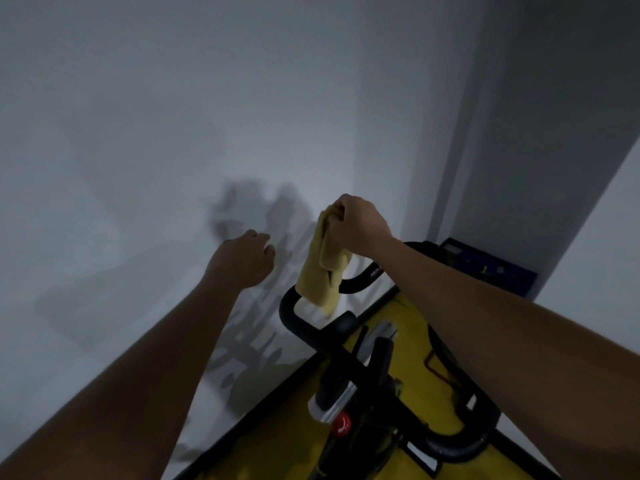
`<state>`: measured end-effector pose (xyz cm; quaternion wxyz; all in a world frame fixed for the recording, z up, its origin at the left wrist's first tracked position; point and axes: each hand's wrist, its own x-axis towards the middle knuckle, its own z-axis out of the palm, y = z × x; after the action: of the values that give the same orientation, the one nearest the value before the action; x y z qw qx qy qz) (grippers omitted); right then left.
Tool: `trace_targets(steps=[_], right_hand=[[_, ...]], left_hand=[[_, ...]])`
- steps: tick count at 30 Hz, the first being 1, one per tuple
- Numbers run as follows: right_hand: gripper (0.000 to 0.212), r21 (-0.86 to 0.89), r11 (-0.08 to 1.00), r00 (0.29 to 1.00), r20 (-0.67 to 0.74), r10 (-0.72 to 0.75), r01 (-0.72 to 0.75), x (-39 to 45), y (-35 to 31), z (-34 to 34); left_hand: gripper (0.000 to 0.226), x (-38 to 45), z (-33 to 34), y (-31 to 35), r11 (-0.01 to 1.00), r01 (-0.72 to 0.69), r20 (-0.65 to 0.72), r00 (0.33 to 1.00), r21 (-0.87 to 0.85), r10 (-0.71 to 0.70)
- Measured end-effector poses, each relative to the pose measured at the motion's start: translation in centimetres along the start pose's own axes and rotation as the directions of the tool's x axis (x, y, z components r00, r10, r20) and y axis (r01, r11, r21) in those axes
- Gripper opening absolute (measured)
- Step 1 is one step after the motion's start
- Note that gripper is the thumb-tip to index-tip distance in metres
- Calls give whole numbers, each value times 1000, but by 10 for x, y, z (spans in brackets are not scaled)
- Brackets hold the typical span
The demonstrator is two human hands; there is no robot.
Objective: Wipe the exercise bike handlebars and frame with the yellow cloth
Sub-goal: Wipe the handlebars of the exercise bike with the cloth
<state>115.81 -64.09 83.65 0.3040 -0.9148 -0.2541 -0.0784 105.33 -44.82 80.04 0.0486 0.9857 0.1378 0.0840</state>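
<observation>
My right hand (358,225) is raised above the bike and grips the top of the yellow cloth (322,271), which hangs down in folds over the black handlebars (294,320). The cloth's lower end reaches the front loop of the handlebars; contact is unclear. My left hand (246,261) hovers to the left of the cloth, fingers loosely curled, holding nothing. The bike's black frame (377,382) with a red knob (341,424) lies below my right forearm.
A white wall (173,133) stands close behind the bike, with shadows of my hands and the bike on it. A yellow floor mat (294,441) with a black edge lies under the bike. A dark blue box (491,268) sits in the corner at right.
</observation>
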Motion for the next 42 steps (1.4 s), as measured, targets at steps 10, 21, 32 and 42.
trace_targets(steps=[10, 21, 32, 42], right_hand=[[11, 79, 996, 999, -26, -28, 30, 85, 21, 34], [25, -280, 947, 946, 234, 224, -155, 89, 101, 79], [30, -349, 921, 919, 277, 279, -174, 70, 131, 70], [29, -476, 879, 966, 208, 153, -36, 52, 138, 50]], left_hand=[[47, 89, 13, -21, 998, 59, -1, 998, -17, -59], [47, 152, 102, 14, 996, -71, 207, 975, -60, 82], [43, 166, 144, 34, 965, -96, 205, 967, -244, 149], [50, 165, 175, 58, 921, 5, 335, 932, -389, 137]])
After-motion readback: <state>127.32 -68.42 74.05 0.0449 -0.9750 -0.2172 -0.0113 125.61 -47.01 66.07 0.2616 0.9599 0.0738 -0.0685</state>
